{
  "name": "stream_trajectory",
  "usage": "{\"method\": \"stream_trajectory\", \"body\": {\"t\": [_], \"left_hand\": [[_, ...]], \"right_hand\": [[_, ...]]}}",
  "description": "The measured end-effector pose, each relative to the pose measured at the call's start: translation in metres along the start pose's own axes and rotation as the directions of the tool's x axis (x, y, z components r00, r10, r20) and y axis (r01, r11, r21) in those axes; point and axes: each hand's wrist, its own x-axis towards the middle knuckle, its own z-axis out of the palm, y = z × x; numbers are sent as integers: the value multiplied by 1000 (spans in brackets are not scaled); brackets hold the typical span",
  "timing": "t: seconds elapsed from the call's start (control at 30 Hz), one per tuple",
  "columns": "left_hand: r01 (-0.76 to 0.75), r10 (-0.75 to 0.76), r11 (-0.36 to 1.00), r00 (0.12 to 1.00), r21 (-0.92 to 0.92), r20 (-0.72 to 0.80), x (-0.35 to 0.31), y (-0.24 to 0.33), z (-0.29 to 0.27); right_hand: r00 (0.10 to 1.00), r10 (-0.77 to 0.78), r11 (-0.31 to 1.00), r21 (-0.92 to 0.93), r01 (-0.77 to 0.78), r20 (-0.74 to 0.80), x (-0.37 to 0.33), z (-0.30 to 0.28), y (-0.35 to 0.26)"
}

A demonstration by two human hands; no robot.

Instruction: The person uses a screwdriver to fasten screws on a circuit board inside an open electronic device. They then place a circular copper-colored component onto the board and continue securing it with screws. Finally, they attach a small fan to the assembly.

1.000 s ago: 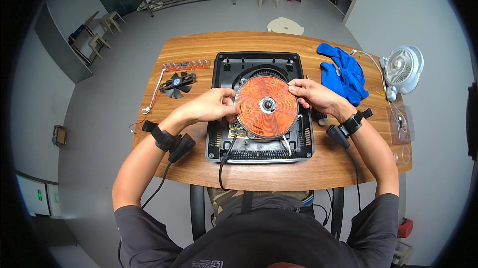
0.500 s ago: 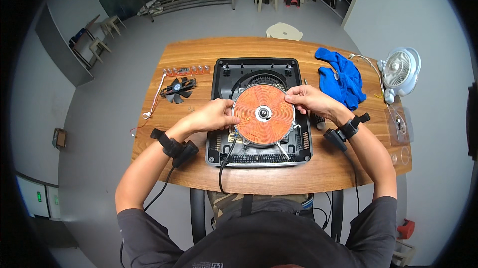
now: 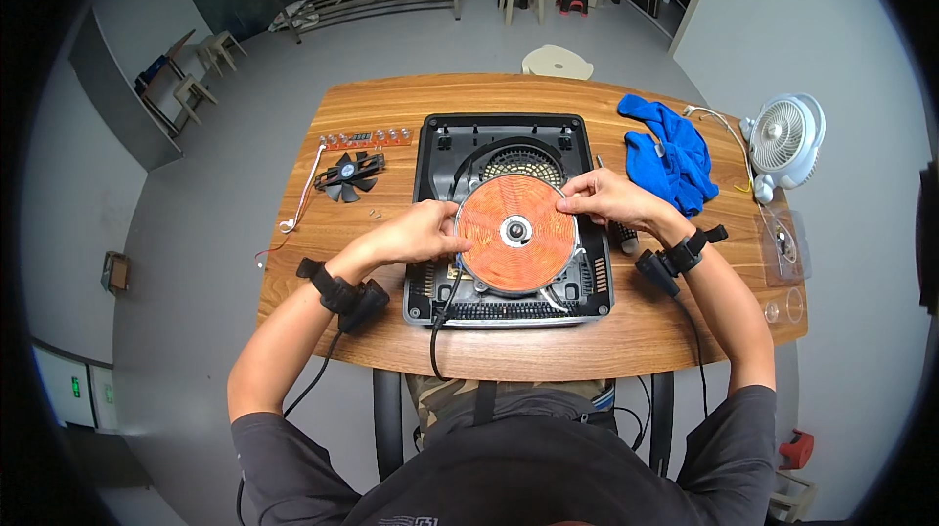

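Note:
A round copper induction coil [image 3: 489,247] with a dark knob-like sensor at its white centre lies over the lower half of a black cooker housing [image 3: 427,169]. My left hand [image 3: 435,233] grips the coil's left edge, thumb on top. At its upper right edge, my right hand [image 3: 599,198] pinches the rim between thumb and fingers. Part of a round vent grille [image 3: 523,159] shows in the housing beyond the coil. A black cable [image 3: 439,326] runs from the housing over the table's near edge. What lies under the coil is mostly hidden.
On the wooden table [image 3: 342,335] at left are a black fan [image 3: 349,177] and an orange circuit board [image 3: 367,139] with a white cable. At right lie a blue cloth [image 3: 675,154], a white desk fan [image 3: 784,140] and a clear plastic box [image 3: 785,247]. A screwdriver-like tool sits beside the housing.
The coil has shifted slightly toward me with both hands on it, and more of the vent grille shows behind it.

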Motion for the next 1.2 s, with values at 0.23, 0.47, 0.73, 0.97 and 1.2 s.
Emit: {"method": "stream_trajectory", "body": {"t": [0.23, 0.47, 0.73, 0.97, 1.2], "left_hand": [[-15, 19, 995, 999, 98, -43, 3, -2, 1], [30, -33, 999, 997, -41, -72, 7, -9, 6], [33, -40, 994, 997, -100, -64, 7, -13, 4], [24, -28, 998, 996, -49, -79, 7, -11, 3], [-11, 3, 991, 998, -131, -64, 7, -12, 6]], "right_hand": [[996, 5, 986, -165, -20, -91, -8, 8, -10], [996, -38, 979, -204, 21, -82, -9, 9, -14], [998, -24, 984, -180, 13, -59, -15, 7, -17], [996, -89, 974, -207, 87, 1, -21, 3, -17], [995, -79, 972, -226, 63, -63, -24, 2, -14]]}}
